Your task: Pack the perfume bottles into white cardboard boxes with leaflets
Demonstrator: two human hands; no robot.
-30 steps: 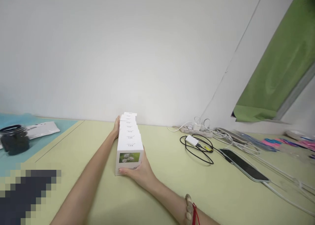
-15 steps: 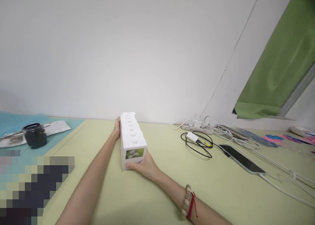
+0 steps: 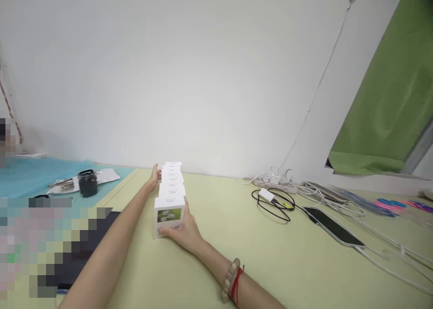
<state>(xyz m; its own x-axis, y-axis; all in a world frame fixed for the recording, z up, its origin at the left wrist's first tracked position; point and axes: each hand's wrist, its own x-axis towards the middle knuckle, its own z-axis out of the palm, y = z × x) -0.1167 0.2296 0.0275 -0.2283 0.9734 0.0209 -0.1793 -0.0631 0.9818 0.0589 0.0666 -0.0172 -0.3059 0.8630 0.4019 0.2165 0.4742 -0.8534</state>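
A row of several white boxes (image 3: 171,191) stands front to back on the pale green table, with small print on the tops. On the nearest white box (image 3: 169,215) a picture of white flowers on green faces me. My right hand (image 3: 184,230) grips that box, thumb across its front face and fingers along its right side. At the far left side of the row is my left hand (image 3: 154,177), its fingers apart and reaching toward the boxes; their tips are partly hidden. A bead bracelet (image 3: 231,279) and a red cord are on my right wrist.
A phone (image 3: 333,225), white cables, a black cable with a white adapter (image 3: 266,195) and a power strip (image 3: 275,186) lie to the right. On the left are a dark jar (image 3: 87,183), a white packet (image 3: 108,176) and a blue cloth (image 3: 50,173). A wall rises behind.
The row of boxes has shifted left and stands straighter, my right hand moving with its near end. My left hand's fingers look more spread. The view has swung slightly left.
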